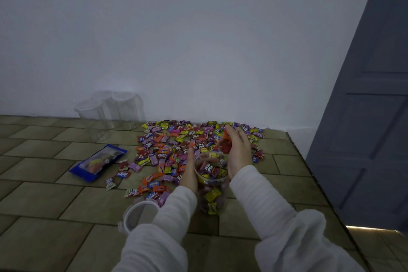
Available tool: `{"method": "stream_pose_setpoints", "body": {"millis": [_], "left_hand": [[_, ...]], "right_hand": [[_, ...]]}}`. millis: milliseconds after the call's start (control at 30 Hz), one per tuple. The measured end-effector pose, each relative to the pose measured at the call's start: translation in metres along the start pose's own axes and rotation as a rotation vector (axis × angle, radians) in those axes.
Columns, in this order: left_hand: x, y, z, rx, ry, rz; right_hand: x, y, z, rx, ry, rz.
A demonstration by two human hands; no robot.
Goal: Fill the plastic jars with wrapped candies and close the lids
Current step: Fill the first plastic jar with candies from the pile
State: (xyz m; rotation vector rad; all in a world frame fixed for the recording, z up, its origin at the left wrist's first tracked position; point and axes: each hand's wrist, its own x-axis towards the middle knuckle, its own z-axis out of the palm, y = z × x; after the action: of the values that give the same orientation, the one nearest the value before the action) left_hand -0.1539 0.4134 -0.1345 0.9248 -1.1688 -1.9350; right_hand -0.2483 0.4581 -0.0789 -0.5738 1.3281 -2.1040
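Observation:
A clear plastic jar [210, 185], partly filled with wrapped candies, stands open on the tiled floor between my hands. My left hand [190, 169] rests against the jar's left side near the rim. Just above and behind the rim, my right hand [237, 150] holds a few red and orange candies in its curled fingers. A wide spread of colourful wrapped candies [176, 145] covers the floor behind the jar. The jar's clear lid [138, 215] lies on the floor to the left, partly hidden by my left sleeve.
Three empty clear jars [106, 112] with lids on stand by the white wall at the back left. A blue candy bag [98, 162] lies flat left of the pile. A grey door [364, 117] fills the right side.

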Motion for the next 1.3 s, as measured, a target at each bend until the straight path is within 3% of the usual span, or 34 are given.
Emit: {"method": "stream_pose_setpoints", "body": {"millis": [233, 467, 733, 900, 1100, 1167, 1267, 1300], "left_hand": [[0.006, -0.011, 0.0, -0.166, 0.01, -0.039], [0.007, -0.01, 0.0, -0.168, 0.044, -0.046], [0.011, -0.01, -0.001, -0.146, 0.03, -0.096], [0.015, -0.013, -0.004, -0.122, 0.031, -0.129], [0.017, -0.011, -0.003, -0.167, 0.057, -0.219], [0.014, -0.009, -0.003, -0.162, 0.036, -0.218], [0.015, -0.007, -0.004, -0.136, 0.036, -0.189], [0.013, -0.005, -0.003, -0.126, 0.039, -0.173]], "right_hand": [[-0.003, -0.001, 0.0, -0.175, -0.137, -0.036], [-0.005, -0.005, 0.002, -0.095, -0.209, -0.135], [-0.01, -0.009, -0.001, -0.071, -0.34, -0.064], [-0.009, -0.003, -0.003, -0.144, -0.302, -0.156], [-0.007, -0.004, 0.0, -0.146, -0.262, -0.114], [-0.009, -0.005, 0.001, -0.26, -0.23, -0.172], [-0.012, -0.013, -0.003, -0.859, -0.302, -0.557], [-0.012, -0.02, -0.003, -1.049, -0.364, -0.602]]}}
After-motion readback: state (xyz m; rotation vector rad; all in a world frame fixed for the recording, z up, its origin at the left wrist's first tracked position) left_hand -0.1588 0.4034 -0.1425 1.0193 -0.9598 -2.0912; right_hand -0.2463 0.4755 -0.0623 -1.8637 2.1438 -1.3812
